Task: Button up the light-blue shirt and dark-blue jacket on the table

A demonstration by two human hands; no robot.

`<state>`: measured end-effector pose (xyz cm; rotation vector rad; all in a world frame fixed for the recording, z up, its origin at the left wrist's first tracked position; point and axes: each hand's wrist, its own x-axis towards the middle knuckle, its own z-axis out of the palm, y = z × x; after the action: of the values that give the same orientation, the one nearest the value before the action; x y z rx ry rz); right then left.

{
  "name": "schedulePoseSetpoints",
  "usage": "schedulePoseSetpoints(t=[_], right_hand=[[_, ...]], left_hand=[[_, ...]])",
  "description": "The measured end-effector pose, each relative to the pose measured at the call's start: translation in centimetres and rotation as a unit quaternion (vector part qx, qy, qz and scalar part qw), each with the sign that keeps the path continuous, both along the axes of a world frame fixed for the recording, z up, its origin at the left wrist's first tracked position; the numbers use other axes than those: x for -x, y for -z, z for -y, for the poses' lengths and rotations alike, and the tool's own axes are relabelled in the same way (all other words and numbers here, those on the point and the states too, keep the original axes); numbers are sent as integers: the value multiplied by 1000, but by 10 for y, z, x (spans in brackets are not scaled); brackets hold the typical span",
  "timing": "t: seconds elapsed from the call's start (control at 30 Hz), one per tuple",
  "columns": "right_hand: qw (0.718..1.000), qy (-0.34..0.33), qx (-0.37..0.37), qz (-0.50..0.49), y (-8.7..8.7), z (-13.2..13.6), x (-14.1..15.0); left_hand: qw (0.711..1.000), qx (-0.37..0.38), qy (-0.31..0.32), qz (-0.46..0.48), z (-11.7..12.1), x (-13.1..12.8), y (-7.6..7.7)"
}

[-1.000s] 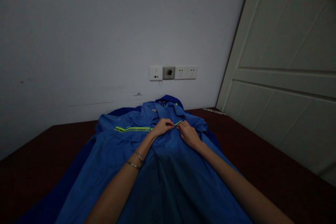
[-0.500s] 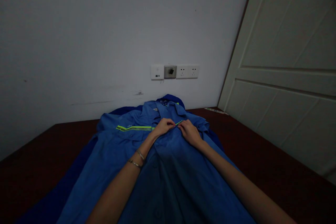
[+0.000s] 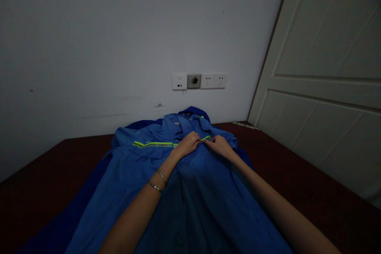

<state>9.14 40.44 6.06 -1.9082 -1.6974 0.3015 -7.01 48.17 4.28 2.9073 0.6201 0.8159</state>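
Note:
A blue work shirt (image 3: pixel 125 182) with a yellow-green and grey reflective stripe (image 3: pixel 153 144) across its chest lies spread out, collar away from me. My left hand (image 3: pixel 190 143), two bracelets on its wrist, is closed on the shirt front at the level of the stripe. Just to its right, my right hand (image 3: pixel 219 145) pinches the cloth by the stripe's right part, thumb pointing left. A small gap separates the two hands. Whatever lies right under the fingertips is too small and dark to make out. Beneath the shirt shows a darker blue garment (image 3: pixel 86 190).
The garments lie on a dark reddish-brown surface (image 3: pixel 274 147) that meets a white wall (image 3: pixel 119 47). Sockets and switch plates (image 3: pixel 213 81) sit low on the wall. A white panelled door (image 3: pixel 327 63) stands at the right, near a small printed strip (image 3: pixel 245 126).
My right hand has shifted slightly right, and more of the stripe shows between the hands. My left hand has turned a little, its back now more upward. The shirt lies nearly as before.

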Motion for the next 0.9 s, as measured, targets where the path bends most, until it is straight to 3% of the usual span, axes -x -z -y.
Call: schedulePoseSetpoints(t=[0.13,0.23,0.3,0.53,0.9], right_hand=[[991,50,-67,101,1,6,6],[981,-8,-123,152,-2,8,6],[981,-47,-106,154,-2,7,5],[994,-61,-16,88,5,3,1],[994,-74,-41,-66,26,-14,-2]], left_hand=[[999,-38,-3,-29,4,-1,-3],[997,-63,-5,-47,6,-2,-3],[995,-80,-2,-55,7,-2,-3],[992,-108,-3,-68,8,-2,-3],[989,-127,0,-73,8,0,-1]])
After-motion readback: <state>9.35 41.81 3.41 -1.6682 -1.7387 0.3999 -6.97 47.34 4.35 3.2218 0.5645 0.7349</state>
